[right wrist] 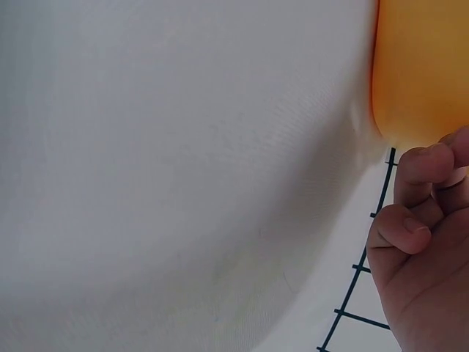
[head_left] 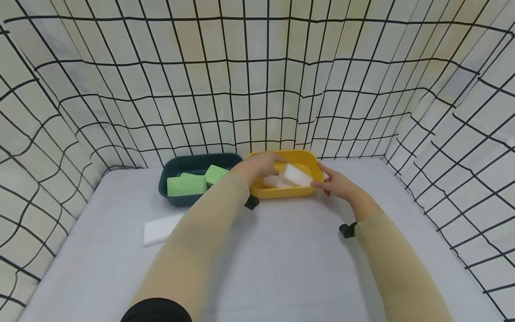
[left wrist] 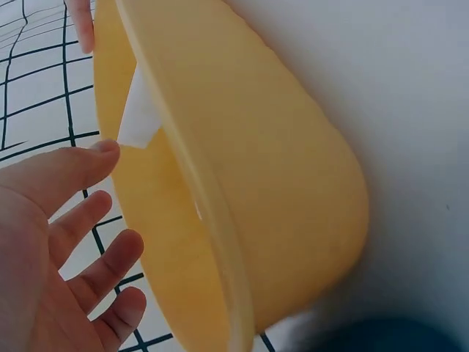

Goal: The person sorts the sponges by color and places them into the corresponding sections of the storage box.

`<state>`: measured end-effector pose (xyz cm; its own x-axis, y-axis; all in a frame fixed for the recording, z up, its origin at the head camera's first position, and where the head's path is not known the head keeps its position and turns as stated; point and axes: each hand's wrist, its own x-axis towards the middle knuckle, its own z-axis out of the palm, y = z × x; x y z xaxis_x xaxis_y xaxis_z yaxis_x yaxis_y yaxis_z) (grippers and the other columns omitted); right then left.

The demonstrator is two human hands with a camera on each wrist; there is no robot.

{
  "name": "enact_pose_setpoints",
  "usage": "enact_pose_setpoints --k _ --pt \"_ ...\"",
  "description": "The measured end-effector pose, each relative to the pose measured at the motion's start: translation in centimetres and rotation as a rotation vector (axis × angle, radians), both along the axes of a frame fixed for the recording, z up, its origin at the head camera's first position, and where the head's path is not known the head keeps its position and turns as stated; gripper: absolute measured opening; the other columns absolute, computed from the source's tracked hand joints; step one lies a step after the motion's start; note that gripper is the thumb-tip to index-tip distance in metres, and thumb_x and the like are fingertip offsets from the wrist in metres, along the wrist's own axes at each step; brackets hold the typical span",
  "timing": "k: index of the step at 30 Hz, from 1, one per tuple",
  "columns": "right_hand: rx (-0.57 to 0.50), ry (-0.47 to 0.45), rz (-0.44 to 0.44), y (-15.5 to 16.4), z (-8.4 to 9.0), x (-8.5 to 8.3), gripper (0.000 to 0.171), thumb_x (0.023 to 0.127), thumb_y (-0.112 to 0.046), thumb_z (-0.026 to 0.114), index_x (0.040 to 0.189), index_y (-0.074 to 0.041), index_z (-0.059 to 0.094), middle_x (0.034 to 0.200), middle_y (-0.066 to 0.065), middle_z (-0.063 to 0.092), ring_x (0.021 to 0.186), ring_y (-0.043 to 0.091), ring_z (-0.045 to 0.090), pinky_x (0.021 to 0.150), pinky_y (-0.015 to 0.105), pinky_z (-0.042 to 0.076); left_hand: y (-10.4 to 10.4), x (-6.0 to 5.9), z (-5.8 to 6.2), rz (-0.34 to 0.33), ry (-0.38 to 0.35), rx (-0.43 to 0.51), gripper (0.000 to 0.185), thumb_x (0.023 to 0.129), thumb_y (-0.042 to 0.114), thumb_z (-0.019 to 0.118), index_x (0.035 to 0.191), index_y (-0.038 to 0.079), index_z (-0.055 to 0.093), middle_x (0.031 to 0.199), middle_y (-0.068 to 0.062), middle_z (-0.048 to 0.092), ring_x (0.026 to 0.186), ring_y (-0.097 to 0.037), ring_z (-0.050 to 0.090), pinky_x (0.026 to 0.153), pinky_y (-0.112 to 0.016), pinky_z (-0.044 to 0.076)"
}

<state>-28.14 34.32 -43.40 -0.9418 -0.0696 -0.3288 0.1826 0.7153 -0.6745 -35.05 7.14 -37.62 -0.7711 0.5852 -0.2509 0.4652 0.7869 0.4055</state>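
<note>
A yellow plastic tub (head_left: 283, 192) stands at the back of the table, with white sponge-like blocks (head_left: 297, 175) inside. My left hand (head_left: 259, 167) reaches over its left end. In the left wrist view its fingers (left wrist: 117, 258) are spread and loosely bent, with nothing between them, beside the tub's rim (left wrist: 198, 176). At the tub's right end, my right hand (head_left: 335, 182) grips the rim, thumb over the front corner and a finger along the side. The right wrist view shows that hand's other fingers (right wrist: 421, 172) curled near the tub's wall (right wrist: 425, 66).
Left of the yellow tub is a dark green tub (head_left: 181, 162) holding several light green sponges (head_left: 186, 185). A flat white block (head_left: 161, 229) lies on the white-covered table (head_left: 289, 268) in front of it, partly behind my left sleeve. Black wire grid (head_left: 257, 94) encloses the back and sides.
</note>
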Motion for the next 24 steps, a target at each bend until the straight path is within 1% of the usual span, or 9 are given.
enact_pose_setpoints --k 3,6,9,11,16,19,24 --pt "0.007 -0.001 0.001 0.0 0.1 -0.1 0.095 0.088 -0.059 0.067 0.160 -0.037 0.008 0.070 0.006 0.054 0.069 0.026 0.050 0.077 0.037 0.037 -0.8 0.2 0.4 -0.016 0.027 -0.009 0.049 0.099 0.025 0.062 0.147 0.032 0.050 0.154 0.001 0.042 0.142 -0.023 0.036 0.117 -0.045 0.028" --pt "0.002 -0.002 -0.003 0.0 0.1 -0.1 0.095 0.088 -0.059 0.067 0.160 -0.037 0.008 0.069 0.006 0.054 0.068 0.026 0.049 0.077 0.037 0.038 -1.6 0.5 0.6 -0.020 0.045 -0.009 0.049 0.099 0.029 0.062 0.147 0.032 0.050 0.154 0.000 0.042 0.142 -0.024 0.036 0.117 -0.047 0.027" --pt "-0.006 -0.005 -0.003 -0.1 0.2 0.0 0.096 0.087 -0.059 0.067 0.160 -0.036 0.008 0.068 0.006 0.053 0.066 0.026 0.049 0.077 0.036 0.039 -2.4 1.1 0.5 -0.035 0.059 -0.004 0.050 0.099 0.030 0.062 0.147 0.031 0.049 0.154 0.001 0.042 0.141 -0.023 0.036 0.117 -0.047 0.028" --pt "-0.008 -0.008 -0.006 -0.2 0.2 0.1 0.097 0.087 -0.059 0.067 0.160 -0.036 0.008 0.068 0.006 0.053 0.066 0.026 0.049 0.077 0.036 0.039 -3.0 1.5 0.5 -0.049 0.065 -0.004 0.051 0.099 0.031 0.062 0.148 0.031 0.049 0.154 0.002 0.042 0.142 -0.022 0.036 0.117 -0.046 0.028" --pt "0.004 -0.003 -0.002 -0.1 0.4 0.2 0.096 0.088 -0.060 0.066 0.160 -0.036 0.007 0.068 0.005 0.053 0.066 0.025 0.049 0.076 0.035 0.039 -4.7 3.0 0.5 -0.086 0.112 -0.013 0.051 0.099 0.032 0.062 0.148 0.032 0.049 0.154 0.001 0.042 0.140 -0.020 0.037 0.116 -0.044 0.029" --pt "0.011 0.004 0.008 -0.1 0.5 0.3 0.097 0.088 -0.061 0.065 0.160 -0.034 0.005 0.069 0.005 0.053 0.066 0.024 0.049 0.075 0.036 0.039 -5.9 3.9 0.7 -0.084 0.134 -0.012 0.050 0.099 0.034 0.061 0.148 0.034 0.048 0.153 0.001 0.042 0.139 -0.020 0.038 0.116 -0.043 0.031" --pt "0.015 0.001 0.025 -0.3 0.3 0.5 0.098 0.089 -0.061 0.064 0.160 -0.032 0.004 0.068 0.005 0.053 0.065 0.023 0.048 0.073 0.035 0.039 -8.4 5.6 0.9 -0.071 0.147 -0.007 0.050 0.099 0.034 0.060 0.148 0.036 0.047 0.154 0.002 0.042 0.139 -0.020 0.039 0.116 -0.042 0.031"
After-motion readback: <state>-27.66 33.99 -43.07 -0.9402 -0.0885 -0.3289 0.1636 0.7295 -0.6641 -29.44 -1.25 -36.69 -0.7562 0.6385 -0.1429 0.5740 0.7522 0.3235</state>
